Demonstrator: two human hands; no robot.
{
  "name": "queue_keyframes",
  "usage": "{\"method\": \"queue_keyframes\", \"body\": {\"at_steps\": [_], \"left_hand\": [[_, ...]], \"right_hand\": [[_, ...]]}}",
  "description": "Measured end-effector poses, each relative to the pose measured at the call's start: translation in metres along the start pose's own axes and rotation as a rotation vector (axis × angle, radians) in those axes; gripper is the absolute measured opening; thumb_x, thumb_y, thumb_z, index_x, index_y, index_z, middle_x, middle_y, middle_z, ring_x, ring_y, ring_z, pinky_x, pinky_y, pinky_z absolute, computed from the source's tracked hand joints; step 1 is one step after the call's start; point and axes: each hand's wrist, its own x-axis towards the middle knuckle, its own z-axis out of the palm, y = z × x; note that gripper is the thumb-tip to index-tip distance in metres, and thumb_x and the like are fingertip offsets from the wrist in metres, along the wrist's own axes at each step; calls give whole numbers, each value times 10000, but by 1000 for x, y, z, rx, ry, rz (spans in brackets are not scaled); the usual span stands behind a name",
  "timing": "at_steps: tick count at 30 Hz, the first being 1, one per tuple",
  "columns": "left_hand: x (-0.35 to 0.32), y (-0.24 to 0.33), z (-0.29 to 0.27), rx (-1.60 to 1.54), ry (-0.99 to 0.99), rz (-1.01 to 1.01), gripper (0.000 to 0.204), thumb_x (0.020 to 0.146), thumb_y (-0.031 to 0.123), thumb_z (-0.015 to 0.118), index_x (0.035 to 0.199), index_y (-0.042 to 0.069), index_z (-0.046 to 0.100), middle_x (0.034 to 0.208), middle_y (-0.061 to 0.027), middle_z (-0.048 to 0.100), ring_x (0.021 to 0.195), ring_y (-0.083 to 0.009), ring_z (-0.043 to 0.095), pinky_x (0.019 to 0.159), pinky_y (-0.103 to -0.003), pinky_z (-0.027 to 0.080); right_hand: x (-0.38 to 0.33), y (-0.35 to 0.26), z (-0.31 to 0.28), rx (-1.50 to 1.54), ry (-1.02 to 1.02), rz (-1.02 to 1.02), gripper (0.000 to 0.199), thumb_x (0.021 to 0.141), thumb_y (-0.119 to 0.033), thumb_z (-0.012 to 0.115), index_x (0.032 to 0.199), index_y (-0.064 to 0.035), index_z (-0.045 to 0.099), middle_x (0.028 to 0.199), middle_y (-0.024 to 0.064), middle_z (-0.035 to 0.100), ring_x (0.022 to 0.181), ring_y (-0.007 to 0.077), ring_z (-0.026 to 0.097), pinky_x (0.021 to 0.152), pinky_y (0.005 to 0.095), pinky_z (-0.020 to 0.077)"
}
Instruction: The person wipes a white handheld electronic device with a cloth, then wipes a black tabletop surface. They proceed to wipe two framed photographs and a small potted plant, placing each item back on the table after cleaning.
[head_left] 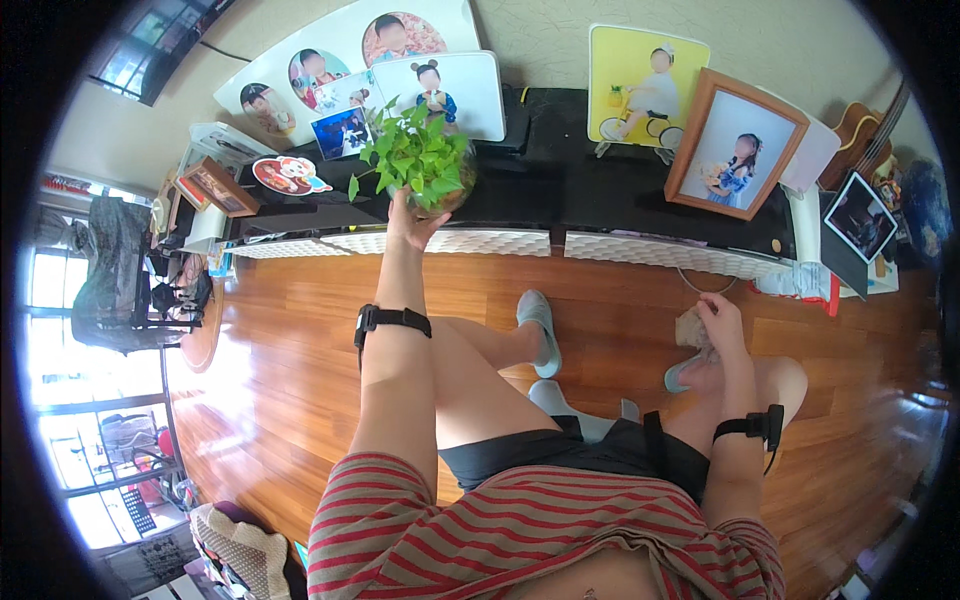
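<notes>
With my left arm stretched forward, my left hand (415, 222) is closed round the near side of a round, clear-looking pot (462, 182). Bright green leaves of a potted plant (412, 155) spread out above it and hide most of the pot. Whether the pot rests on the black cabinet top (540, 185) or is held just over it, I cannot tell. Low on the right, beside my knee, my right hand (724, 322) grips a crumpled beige-grey cloth (690, 330). The cloth hangs over the wooden floor, away from the cabinet.
Behind the plant stand photo panels (475, 90). A yellow photo panel (640, 85) and a wood-framed photo (736, 150) stand at the right. A round cartoon cutout (290, 176) lies left of the plant. White textured drawer fronts (470, 242) face my feet; a ukulele (862, 140) leans far right.
</notes>
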Motion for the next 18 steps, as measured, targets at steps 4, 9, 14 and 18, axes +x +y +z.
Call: {"method": "queue_keyframes", "body": {"at_steps": [4, 9, 14, 18], "left_hand": [[-23, -10, 10, 76, -61, -31, 689, 889, 407, 586, 1435, 119, 281, 1435, -247, 299, 1188, -482, 473, 878, -566, 528], [-46, -20, 39, 114, -224, -113, 810, 885, 434, 590, 1479, 70, 178, 1474, -274, 246, 1197, -495, 483, 901, -555, 538], [-64, -55, 85, 206, -353, -136, 744, 887, 424, 562, 1437, 43, 235, 1390, -287, 355, 1131, -493, 532, 866, -546, 553], [-85, -98, 122, 181, -377, -157, 624, 842, 348, 624, 1332, 152, 290, 1301, -252, 433, 1042, -476, 581, 768, -520, 580]], "right_hand": [[1, -3, 2, 28, 13, -25, 280, 879, -196, 657, 1076, 2, 674, 969, 182, 700, 877, 287, 678, 791, 355, 523], [-1, -3, 4, 51, 30, -22, 280, 873, -182, 660, 1082, 5, 670, 954, 168, 700, 857, 255, 672, 780, 334, 517], [-8, -3, 0, 66, 25, 33, 314, 869, -215, 655, 1100, -2, 662, 980, 203, 689, 862, 322, 673, 767, 374, 521], [-10, 1, -3, 58, 29, 65, 324, 869, -219, 654, 1113, -6, 661, 979, 205, 690, 871, 321, 675, 769, 371, 524]]}}
